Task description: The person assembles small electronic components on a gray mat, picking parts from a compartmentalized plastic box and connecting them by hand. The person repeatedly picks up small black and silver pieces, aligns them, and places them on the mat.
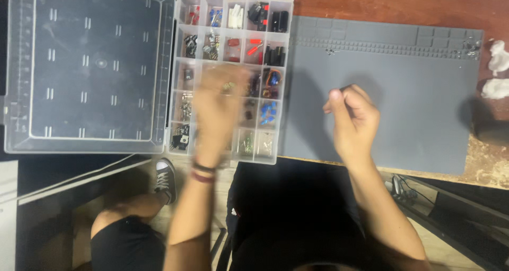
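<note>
**Hands over the parts box and the grey mat**

The clear parts box (231, 75) lies open at the table's near edge, its small compartments holding red, blue, black and metal bits. The left hand (218, 109) hangs over its middle rows, blurred; whether its fingers pinch anything I cannot tell. The box's see-through lid (90, 67) is folded flat out to the left. Just beside the box on the right lies a grey work mat (403, 106), and over its left part the right hand (352, 120) is curled into a loose fist, thumb against the fingers, nothing visible in it. White crumpled wads (497, 69) sit on the wooden table (382, 3) past the mat's right end.
</note>
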